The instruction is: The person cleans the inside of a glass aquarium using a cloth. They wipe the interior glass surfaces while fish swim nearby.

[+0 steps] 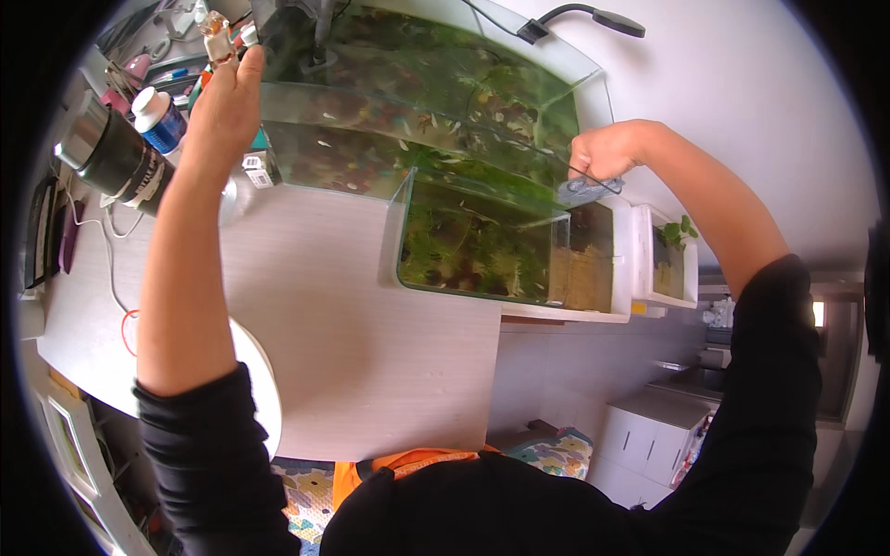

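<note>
Over the right end of a large glass fish tank [431, 125], my right hand [608, 151] is closed on a grey mesh net [591, 189] with a thin dark wire frame. Small pale fish show in the tank. My left hand [228, 104] is raised at the upper left, beside the tank's left part. A clear and amber glass-like object [218, 40] rises just past its fingers; whether the hand holds it cannot be told. In front of the large tank stands a smaller glass tank [480, 243] with green water plants and small fish.
Left of the tanks are a black vacuum flask [118, 153], a blue bottle with a white cap [158, 119] and a small white box [259, 170]. A round white thing [261, 389] lies on the desk [348, 320]. A white planter [674, 257] stands at the right, below a clip lamp [615, 22].
</note>
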Available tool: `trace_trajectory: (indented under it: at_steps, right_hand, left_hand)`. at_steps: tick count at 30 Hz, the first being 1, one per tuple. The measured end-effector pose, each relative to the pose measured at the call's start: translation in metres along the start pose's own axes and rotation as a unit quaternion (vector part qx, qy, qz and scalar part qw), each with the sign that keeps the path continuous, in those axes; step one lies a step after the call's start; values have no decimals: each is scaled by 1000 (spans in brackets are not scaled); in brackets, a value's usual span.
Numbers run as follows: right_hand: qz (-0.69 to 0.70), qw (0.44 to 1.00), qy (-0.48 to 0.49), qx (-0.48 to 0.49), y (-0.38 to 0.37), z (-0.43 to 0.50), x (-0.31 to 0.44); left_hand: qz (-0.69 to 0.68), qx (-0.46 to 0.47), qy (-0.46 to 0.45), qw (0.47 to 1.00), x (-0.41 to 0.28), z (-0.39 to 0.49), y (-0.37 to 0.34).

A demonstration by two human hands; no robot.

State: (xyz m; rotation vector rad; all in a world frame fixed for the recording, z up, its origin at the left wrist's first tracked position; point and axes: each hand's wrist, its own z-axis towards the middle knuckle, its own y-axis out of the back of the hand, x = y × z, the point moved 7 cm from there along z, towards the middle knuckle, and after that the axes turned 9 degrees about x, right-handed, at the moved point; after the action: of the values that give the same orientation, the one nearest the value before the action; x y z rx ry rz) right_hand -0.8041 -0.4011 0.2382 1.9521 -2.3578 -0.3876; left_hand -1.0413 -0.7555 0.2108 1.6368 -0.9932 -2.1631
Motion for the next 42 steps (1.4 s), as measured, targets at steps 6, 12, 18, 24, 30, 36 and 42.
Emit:
trace_trajectory:
  at_steps: [6,12,18,24,30,36,42]
  right_hand:
    - [-74,995,-14,-58,-6,-15,-5]
    - [-180,979,40,-90,-1,-6,6]
    - [-262,924,117,-253,7,8,-12]
    - [-356,886,37,-294,49,15,-38]
    - [-358,851,-126,-363,97,24,-70]
    - [-344,868,-107,-343,69,15,-44]
    - [-256,935,20,-246,22,-9,-18]
  left_hand:
    - [3,-228,-109,968,-86,-129,11]
    - [-73,74,9,995,-57,-224,-95]
    - [-131,114,6,985,-56,-233,-116]
    - [-146,124,26,981,-51,-238,-117]
    - [-169,138,18,976,-57,-235,-119]
    - [-159,99,3,982,-69,-225,-112]
    - [-147,83,6,986,-69,-225,-106]
